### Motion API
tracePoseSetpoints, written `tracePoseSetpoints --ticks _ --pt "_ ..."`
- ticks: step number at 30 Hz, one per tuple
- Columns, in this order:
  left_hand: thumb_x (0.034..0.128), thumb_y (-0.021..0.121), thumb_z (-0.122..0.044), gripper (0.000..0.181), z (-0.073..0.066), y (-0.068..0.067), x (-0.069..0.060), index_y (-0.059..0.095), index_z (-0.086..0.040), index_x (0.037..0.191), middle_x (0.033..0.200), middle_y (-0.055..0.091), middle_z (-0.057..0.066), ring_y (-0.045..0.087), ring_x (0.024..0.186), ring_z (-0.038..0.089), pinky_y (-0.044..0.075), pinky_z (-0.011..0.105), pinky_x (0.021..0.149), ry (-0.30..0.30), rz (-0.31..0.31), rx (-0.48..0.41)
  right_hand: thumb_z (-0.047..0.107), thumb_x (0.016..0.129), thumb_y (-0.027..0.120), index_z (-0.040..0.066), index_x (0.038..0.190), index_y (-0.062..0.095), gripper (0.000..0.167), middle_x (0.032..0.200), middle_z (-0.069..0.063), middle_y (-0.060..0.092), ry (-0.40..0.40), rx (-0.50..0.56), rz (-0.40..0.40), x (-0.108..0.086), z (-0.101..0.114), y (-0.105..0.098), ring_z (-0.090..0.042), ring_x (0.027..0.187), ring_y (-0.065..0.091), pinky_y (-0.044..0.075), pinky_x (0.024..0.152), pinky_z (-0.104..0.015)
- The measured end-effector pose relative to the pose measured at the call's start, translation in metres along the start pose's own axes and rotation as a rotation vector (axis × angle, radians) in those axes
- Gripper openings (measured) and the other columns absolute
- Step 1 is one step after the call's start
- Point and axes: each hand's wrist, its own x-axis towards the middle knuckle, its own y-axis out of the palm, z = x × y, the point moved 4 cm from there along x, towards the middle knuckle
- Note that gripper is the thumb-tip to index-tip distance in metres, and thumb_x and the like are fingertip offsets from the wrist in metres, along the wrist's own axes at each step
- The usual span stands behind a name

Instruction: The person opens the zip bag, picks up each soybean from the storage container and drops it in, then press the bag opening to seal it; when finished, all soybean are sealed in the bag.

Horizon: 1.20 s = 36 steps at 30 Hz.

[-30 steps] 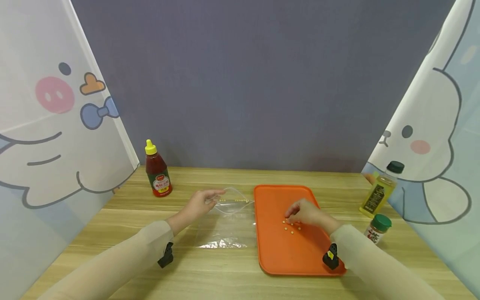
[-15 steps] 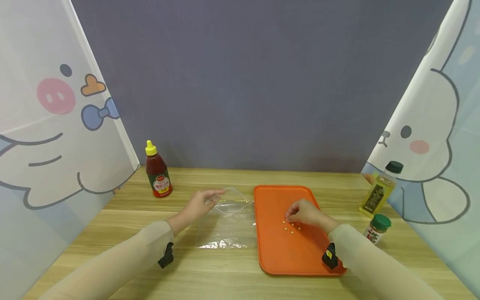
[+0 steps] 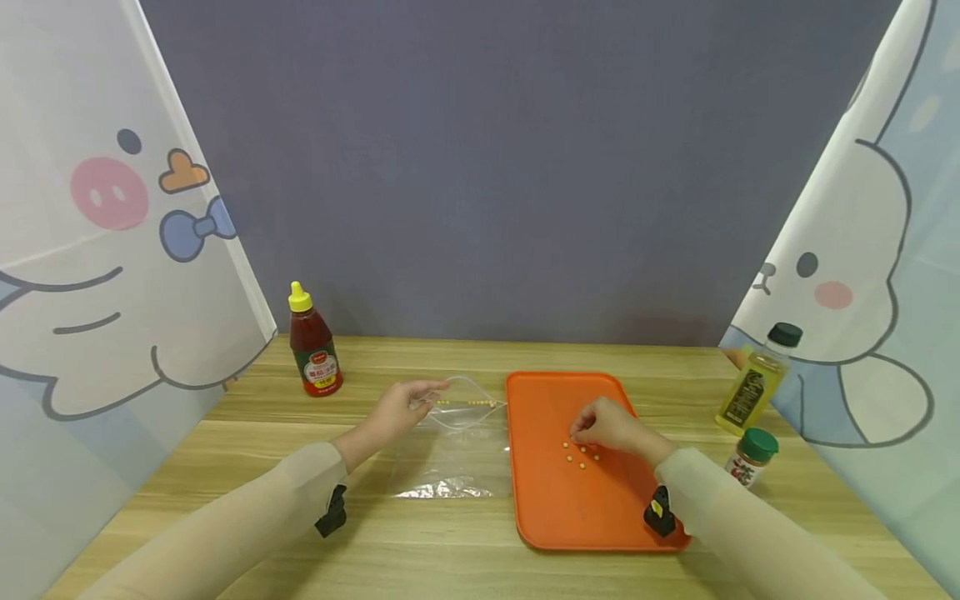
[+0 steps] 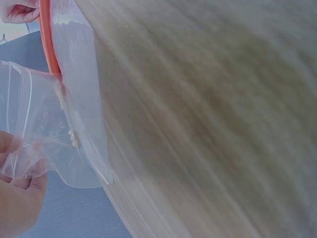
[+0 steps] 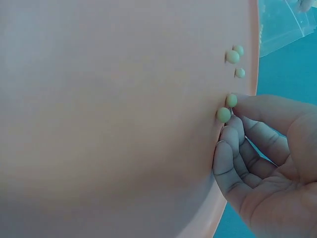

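Observation:
My left hand [image 3: 394,410] pinches the mouth of a clear zip bag [image 3: 457,454] between thumb and fingers. The bag lies flat on the table with its mouth gaping, and several small yellow soybeans [image 4: 74,139] sit inside near the opening. To its right is an orange tray [image 3: 543,508] with several loose soybeans [image 3: 582,466]. Over the tray, my right hand [image 3: 611,427] has thumb and index tips brought together, low among the beans. In the right wrist view two soybeans [image 5: 224,115] appear right at those fingertips; whether one is held between them is hidden.
A ketchup bottle [image 3: 316,350] with a yellow cap stands at the back left. On the right are an oil bottle [image 3: 753,387] and a green-lidded spice jar [image 3: 752,458], close to the right forearm. A grey panel [image 3: 495,183] rises behind the wooden table [image 3: 435,542].
My right fingertips, blurred a second ago, have come together at the beans and now look still. My left hand keeps its hold on the bag.

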Motion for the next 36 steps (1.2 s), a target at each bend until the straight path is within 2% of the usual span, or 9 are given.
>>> tracePoseSetpoints --ticks 7,14,20,26,27,29,32,34,36 --pt "0.0852 0.06 0.011 0.043 0.002 0.001 0.001 0.063 -0.003 0.126 0.127 0.064 0.018 0.066 0.103 0.033 0.044 0.017 0.047 0.007 -0.003 0.006 0.006 0.084 0.072 0.004 0.08 0.072 0.005 0.068 -0.003 0.068 -0.07 0.004 0.012 0.0 -0.002 -0.002 -0.012 0.055 0.053 0.048 0.055 -0.026" --pt "0.0862 0.06 0.011 0.041 0.005 0.003 0.001 0.063 -0.002 0.125 0.125 0.064 0.02 0.066 0.099 0.036 0.042 0.017 0.044 0.001 0.004 -0.011 0.005 0.088 0.065 -0.002 0.087 0.071 0.009 0.072 -0.008 0.066 -0.113 0.117 -0.042 0.003 -0.004 -0.011 -0.008 0.059 0.052 0.046 0.055 -0.022" --pt "0.0866 0.059 0.011 0.041 0.005 0.002 0.002 0.063 -0.003 0.126 0.127 0.063 0.019 0.066 0.093 0.037 0.038 0.015 0.043 -0.008 0.004 -0.008 0.011 0.09 0.067 -0.004 0.096 0.068 0.017 0.092 -0.017 0.07 -0.173 0.165 -0.101 0.011 0.016 -0.018 -0.013 0.079 0.064 0.053 0.072 -0.026" --pt "0.0873 0.06 0.009 0.04 0.002 0.001 0.003 0.063 -0.003 0.126 0.13 0.062 0.017 0.067 0.094 0.035 0.04 0.016 0.043 -0.004 0.007 0.002 0.022 0.091 0.068 0.007 0.097 0.068 0.017 0.103 -0.02 0.068 -0.173 0.236 -0.067 0.022 0.043 -0.015 -0.03 0.094 0.065 0.054 0.082 -0.04" --pt "0.0871 0.06 0.009 0.04 0.001 0.001 0.003 0.063 -0.003 0.126 0.13 0.062 0.017 0.067 0.097 0.034 0.041 0.017 0.044 0.001 0.005 0.006 0.023 0.091 0.068 0.008 0.096 0.068 0.016 0.102 -0.019 0.068 -0.183 0.253 -0.062 0.024 0.047 -0.014 -0.032 0.094 0.064 0.054 0.083 -0.041" --pt "0.0866 0.06 0.009 0.041 0.001 0.001 0.003 0.063 -0.003 0.125 0.128 0.063 0.017 0.066 0.104 0.034 0.043 0.018 0.046 0.005 0.003 0.012 0.024 0.092 0.066 0.01 0.09 0.064 0.014 0.091 -0.014 0.065 -0.215 0.289 -0.06 0.029 0.056 -0.012 -0.028 0.083 0.062 0.053 0.075 -0.039" --pt "0.0864 0.061 0.009 0.041 0.001 0.001 0.003 0.063 -0.004 0.125 0.127 0.064 0.017 0.065 0.107 0.034 0.046 0.019 0.049 0.004 0.002 0.014 0.023 0.095 0.062 0.007 0.084 0.056 0.02 0.077 -0.004 0.054 -0.269 0.349 -0.041 0.034 0.069 -0.007 -0.017 0.067 0.051 0.048 0.064 -0.036" --pt "0.0864 0.061 0.01 0.041 0.001 0.001 0.002 0.063 -0.004 0.125 0.126 0.064 0.017 0.064 0.109 0.035 0.047 0.019 0.05 0.005 0.001 0.016 0.021 0.095 0.061 0.005 0.084 0.057 0.02 0.075 0.0 0.054 -0.291 0.365 -0.038 0.04 0.079 -0.003 -0.012 0.064 0.048 0.047 0.062 -0.035" --pt "0.0865 0.061 0.009 0.041 0.002 0.001 0.001 0.064 -0.004 0.125 0.126 0.064 0.017 0.064 0.109 0.035 0.047 0.019 0.05 0.003 0.002 0.016 0.018 0.092 0.065 0.004 0.088 0.064 0.015 0.078 0.002 0.062 -0.29 0.337 -0.057 0.048 0.089 0.002 -0.008 0.067 0.055 0.051 0.067 -0.032"
